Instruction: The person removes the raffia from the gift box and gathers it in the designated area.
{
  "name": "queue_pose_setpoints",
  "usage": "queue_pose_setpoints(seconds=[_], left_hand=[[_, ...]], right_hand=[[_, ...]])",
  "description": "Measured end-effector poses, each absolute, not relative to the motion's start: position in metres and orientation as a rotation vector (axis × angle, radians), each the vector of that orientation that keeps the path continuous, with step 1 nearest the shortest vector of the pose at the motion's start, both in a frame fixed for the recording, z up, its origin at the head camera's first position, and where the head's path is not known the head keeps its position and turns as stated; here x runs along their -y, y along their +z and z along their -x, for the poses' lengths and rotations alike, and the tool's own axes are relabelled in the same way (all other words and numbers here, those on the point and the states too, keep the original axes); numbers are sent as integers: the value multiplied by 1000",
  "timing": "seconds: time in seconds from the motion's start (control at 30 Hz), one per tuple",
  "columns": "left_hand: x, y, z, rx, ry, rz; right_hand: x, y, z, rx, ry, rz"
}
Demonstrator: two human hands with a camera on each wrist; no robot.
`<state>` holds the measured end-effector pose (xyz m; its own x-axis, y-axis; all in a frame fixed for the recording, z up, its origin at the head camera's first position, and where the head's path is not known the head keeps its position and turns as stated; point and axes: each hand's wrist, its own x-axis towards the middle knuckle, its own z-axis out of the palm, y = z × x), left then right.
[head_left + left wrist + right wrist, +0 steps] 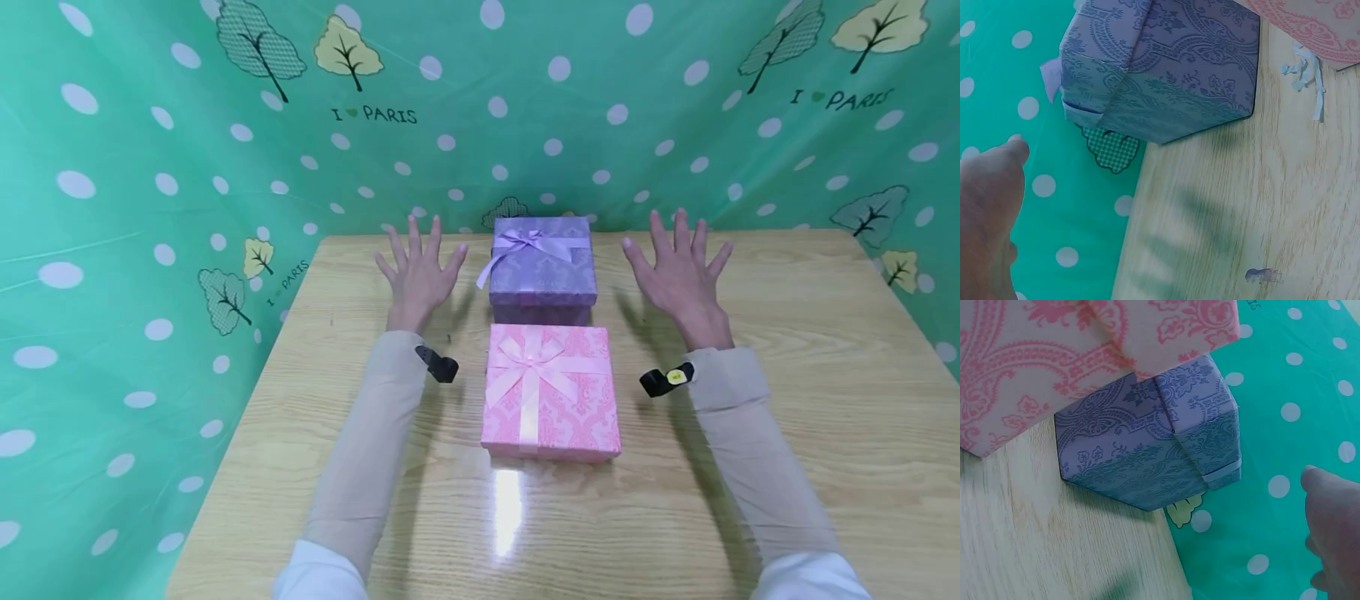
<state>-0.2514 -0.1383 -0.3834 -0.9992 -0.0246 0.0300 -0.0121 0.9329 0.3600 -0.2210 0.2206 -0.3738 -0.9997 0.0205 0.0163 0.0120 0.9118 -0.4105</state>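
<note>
A purple gift box (543, 279) with a lilac ribbon bow stands at the back of the table. In front of it, nearer the person, is a pink gift box (585, 408) with a pale pink ribbon and bow. My left hand (420, 279) is held to the left of the purple box, fingers spread and holding nothing. To the right of that box my right hand (681, 279) is likewise spread, apart from both boxes. Both wrist views show the patterned side of the purple box (1191, 69) (1129, 437), with part of one hand at the edge.
The boxes stand on a light wooden table (300, 467). Behind and to the left hangs a green dotted cloth (150, 350) with printed trees. Pale ribbon-like strips (1310, 75) lie beside the pink box in the left wrist view. Black bands are on both wrists.
</note>
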Motion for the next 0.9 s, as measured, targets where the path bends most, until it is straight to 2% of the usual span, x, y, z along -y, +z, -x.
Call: queue_pose_setpoints(seconds=[0.4,0.7,0.9], left_hand=[[140,-376,261,2989,-1238,-123],[139,-371,265,2509,-2309,-239],[130,-375,270,2402,-2640,-222]], right_hand=[[-219,-365,222,2924,1048,-87],[-212,-360,225,2782,1501,-8],[-201,-364,232,2647,1976,30]])
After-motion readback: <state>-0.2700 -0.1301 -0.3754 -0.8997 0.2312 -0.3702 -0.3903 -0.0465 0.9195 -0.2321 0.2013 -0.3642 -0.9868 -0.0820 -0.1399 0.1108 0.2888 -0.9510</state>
